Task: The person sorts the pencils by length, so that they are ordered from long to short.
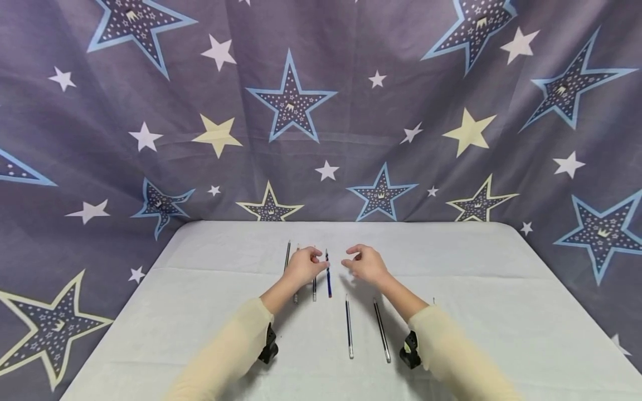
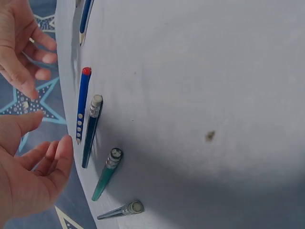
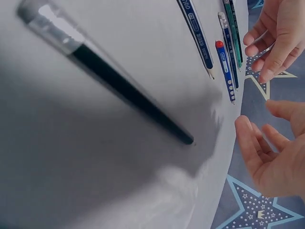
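My left hand (image 1: 307, 266) hovers over the upper middle of the table, fingers loosely bent and holding nothing. Just beside its fingertips lies a blue pencil (image 1: 329, 283) with a red end and pale dots, seen flat on the cloth in the left wrist view (image 2: 82, 105). Partly beneath that hand lie a dark pencil (image 1: 314, 289) with an eraser and two more pencils. Facing it, my right hand (image 1: 368, 264) is raised with thumb and fingers apart, gripping nothing. Nearer lie a dark blue pencil (image 1: 349, 328) and a black pencil (image 1: 382, 331), both with silver eraser ends.
A white cloth (image 1: 200, 334) with faint creases covers the table. Behind it hangs a dark curtain (image 1: 351, 139) patterned with stars. A thin pencil tip (image 1: 433, 301) shows beside the right sleeve (image 1: 446, 340). Black wrist cameras sit under both forearms.
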Demonstrator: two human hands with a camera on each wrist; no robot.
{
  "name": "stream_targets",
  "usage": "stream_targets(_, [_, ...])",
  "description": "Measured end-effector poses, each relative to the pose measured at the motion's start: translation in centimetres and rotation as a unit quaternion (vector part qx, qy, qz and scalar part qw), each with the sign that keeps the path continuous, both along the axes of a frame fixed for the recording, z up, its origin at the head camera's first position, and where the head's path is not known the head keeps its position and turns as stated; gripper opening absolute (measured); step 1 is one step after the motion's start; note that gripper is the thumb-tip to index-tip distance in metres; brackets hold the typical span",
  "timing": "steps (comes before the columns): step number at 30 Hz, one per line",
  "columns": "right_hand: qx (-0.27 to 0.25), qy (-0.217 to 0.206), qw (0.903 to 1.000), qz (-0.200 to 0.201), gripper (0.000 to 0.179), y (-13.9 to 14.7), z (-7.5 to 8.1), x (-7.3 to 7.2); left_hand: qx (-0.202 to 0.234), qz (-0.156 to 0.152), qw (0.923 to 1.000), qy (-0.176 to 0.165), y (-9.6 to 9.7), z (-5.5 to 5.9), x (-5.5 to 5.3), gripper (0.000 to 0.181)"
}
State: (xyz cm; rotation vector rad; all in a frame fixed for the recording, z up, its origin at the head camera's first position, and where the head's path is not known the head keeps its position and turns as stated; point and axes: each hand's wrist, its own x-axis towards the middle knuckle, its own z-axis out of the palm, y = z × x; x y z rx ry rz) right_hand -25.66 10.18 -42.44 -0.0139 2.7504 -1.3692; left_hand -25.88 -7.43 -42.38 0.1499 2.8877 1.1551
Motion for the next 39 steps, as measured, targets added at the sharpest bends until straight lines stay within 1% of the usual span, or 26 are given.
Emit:
stream_targets(5, [-0.001, -0.009, 0.9999, 0.012, 0.038, 0.6, 0.3, 0.5, 0.01, -0.012, 0.9999, -0.005, -0.1, 0.2, 0.5, 0.037])
stream_targets(13, [0.001, -0.016, 0.9994, 0.03, 0.039, 1.8, 0.4, 1.3, 0.014, -0.031, 0.9994, -0.006, -0.1, -0.1, 1.0, 0.037])
stream_targets(19, [0.022, -0.023, 0.9985, 0.045, 0.039, 2.7, 0.4, 2.1, 0.023, -0.045, 0.9987, -0.01, 0.2, -0.2, 1.7, 0.038])
stream_targets(24, [0.03, -0.023, 0.9976, 0.058, 0.039, 3.5, 0.3, 2.9, 0.021, -0.065, 0.9977, -0.002, 0.5, -0.6, 2.2, 0.035])
stream_targets(28, [0.039, -0.017, 0.9969, 0.066, 0.037, 4.0, 0.1, 3.5, 0.026, -0.08, 0.9964, -0.01, 0.8, -0.7, 2.7, 0.035])
stream_targets(33, [0.053, -0.019, 0.996, 0.069, 0.036, 4.6, 0.0, 4.4, 0.039, -0.111, 0.9929, -0.017, 0.9, -0.9, 3.5, 0.037])
stream_targets(35, [0.057, -0.021, 0.9956, 0.071, 0.035, 4.8, 0.1, 4.8, 0.042, -0.118, 0.9919, -0.019, 1.0, -0.9, 3.8, 0.037])
stream_targets(39, [0.069, -0.018, 0.9946, 0.076, 0.033, 5.2, 0.1, 5.3, 0.048, -0.123, 0.9907, -0.033, 1.1, -1.1, 4.3, 0.037])
